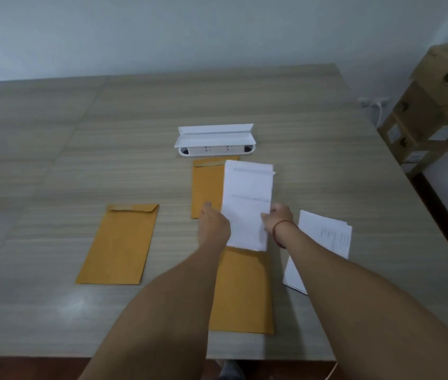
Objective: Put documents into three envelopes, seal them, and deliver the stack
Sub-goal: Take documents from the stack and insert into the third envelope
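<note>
Fingers of the left hand (214,226) and right hand (279,218) pinch the side edges of a folded document (247,198), its lower end at the mouth of the near envelope (242,292) (whether it is inside yet, I cannot tell). Nothing pins that envelope to the table (53,133), so a push could slide it away or crumple the sheets.

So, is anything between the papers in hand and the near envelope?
Nothing visible. The left hand and right hand hold the papers, whose lower edge meets the near envelope at its top end. The envelope's mouth is hidden behind the papers.
</note>
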A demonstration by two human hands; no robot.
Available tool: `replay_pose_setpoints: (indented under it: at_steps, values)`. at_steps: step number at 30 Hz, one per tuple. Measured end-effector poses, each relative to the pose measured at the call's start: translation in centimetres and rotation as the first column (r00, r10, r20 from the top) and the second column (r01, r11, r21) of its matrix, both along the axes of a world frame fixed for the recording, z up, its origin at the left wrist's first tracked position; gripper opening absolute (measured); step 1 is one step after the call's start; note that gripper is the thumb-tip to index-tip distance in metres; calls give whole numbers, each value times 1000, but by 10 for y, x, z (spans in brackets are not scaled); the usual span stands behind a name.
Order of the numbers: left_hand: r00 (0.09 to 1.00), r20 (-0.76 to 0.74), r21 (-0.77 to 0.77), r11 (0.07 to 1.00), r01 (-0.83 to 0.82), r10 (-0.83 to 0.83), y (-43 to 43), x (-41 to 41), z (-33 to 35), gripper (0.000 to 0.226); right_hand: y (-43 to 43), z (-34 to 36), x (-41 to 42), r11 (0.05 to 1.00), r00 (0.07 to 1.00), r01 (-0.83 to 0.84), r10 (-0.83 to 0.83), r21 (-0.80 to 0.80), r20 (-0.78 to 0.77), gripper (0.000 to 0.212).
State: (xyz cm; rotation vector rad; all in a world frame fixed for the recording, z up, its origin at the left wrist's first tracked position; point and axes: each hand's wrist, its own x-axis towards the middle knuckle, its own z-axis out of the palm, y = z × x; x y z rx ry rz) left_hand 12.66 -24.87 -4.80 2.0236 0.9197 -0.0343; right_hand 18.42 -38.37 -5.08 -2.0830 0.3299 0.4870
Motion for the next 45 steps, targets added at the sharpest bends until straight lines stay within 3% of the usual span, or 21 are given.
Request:
replay_pose_setpoints:
  at_steps: [2,6,12,15,24,27,30,35,45]
  values:
    - [996,-50,65,995,72,-68,19,-6,-10,44,7,-4,13,996,995,90,-90,-9,52,15]
    - [902,-147,191,883,429,-406,38,-14,-34,24,11,-8,31,993,991,116,-113,-35,76,22]
    - [757,-293,228,726,649,-584,32,-8,-37,63,25,-17,40,991,988,136,-136,1,75,23]
    - [732,-324,240,696,677,-600,34,-1,-36,69,30,-21,40,993,990,117,-116,-1,75,21]
    - [700,-395,167,703,691,-595,36,13,-37,59,40,-34,35,994,996,83,-86,74,39,10]
    - [688,-413,176,689,703,-596,34,16,-34,48,43,-33,35,990,995,90,-95,104,43,15]
    - [700,-389,91,732,676,-598,36,16,-36,39,45,-32,37,986,993,105,-111,133,44,20]
    - [724,-315,35,755,655,-613,35,16,-35,5,42,-34,38,981,994,95,-102,172,33,11]
    - [780,-222,-8,801,599,-586,32,18,-32,10,27,-31,36,993,1000,12,-14,116,21,24]
